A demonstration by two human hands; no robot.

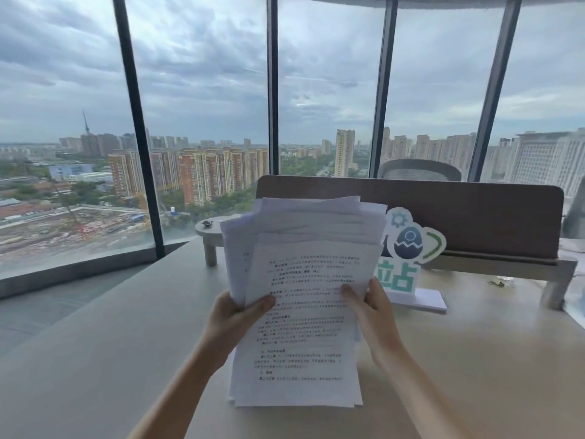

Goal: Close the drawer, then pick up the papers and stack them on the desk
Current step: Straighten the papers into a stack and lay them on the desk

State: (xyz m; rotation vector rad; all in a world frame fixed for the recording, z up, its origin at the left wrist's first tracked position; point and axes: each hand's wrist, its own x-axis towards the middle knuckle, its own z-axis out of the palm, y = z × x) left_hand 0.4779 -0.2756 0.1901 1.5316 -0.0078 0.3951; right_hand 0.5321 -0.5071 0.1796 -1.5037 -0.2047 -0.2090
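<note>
Over the middle of the table (126, 337), near its front edge, a sheaf of printed papers (300, 312) is held up between both hands, tilted back so the top sheet with its lines of dark text faces the camera. The sheets are uneven: their upper edges fan out in several layers, and the lower edges sit close to the tabletop, though whether they touch it cannot be told. The left hand (235, 315) is clamped on the left edge of the sheaf, thumb pressed on the front sheet and fingers hidden behind. The right hand (375, 307) grips the right edge in the same way, thumb lying across the printed face. Just behind the papers to the right stands a white and teal cut-out sign (408, 245) with an egg figure and a gear, on a white base. Behind that, along the far edge of the table, runs a brown divider panel (474, 217), with the mesh back of a chair (419, 170) showing above it. Toward the far left stands a small pale riser shelf (210, 236) with a small dark object on top. Tall windows (202, 90) beyond show city blocks under a cloudy sky.
</note>
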